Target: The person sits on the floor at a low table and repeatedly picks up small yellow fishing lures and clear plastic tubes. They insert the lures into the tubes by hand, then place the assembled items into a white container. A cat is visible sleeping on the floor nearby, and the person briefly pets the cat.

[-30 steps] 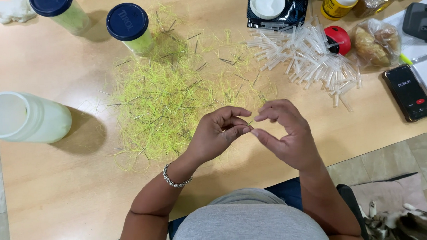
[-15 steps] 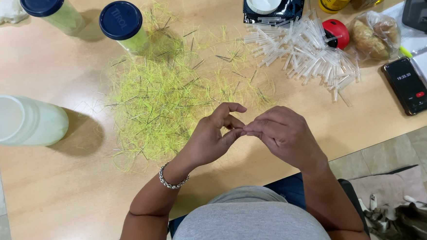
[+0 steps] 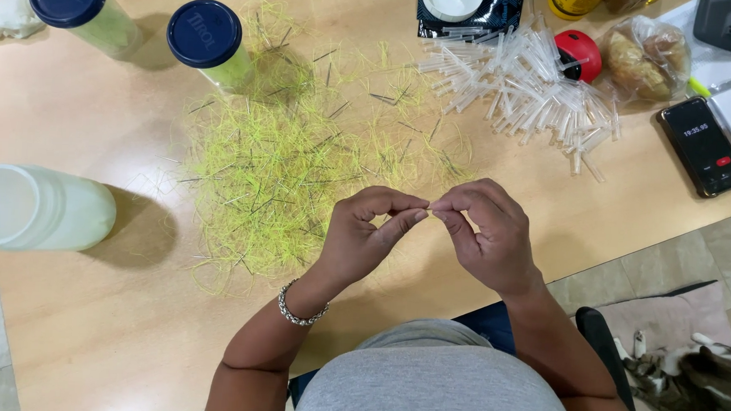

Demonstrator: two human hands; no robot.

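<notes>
Left hand and right hand raised together above the near edge of the wooden counter, fingertips meeting at centre. Fingers of both pinched shut, thumb against forefinger, on something too thin to make out. Silver bracelet on the left wrist.

Just beyond the fingers, at 11 o'clock: loose heap of yellow-green fibres, spread wide, close to the left hand yet not touching. At 9 o'clock, pale jar lying on its side. At 1 o'clock, pile of clear plastic tubes. At 2 o'clock, black phone. Farthest, at 10 to 11 o'clock, two blue-lidded jars.
</notes>
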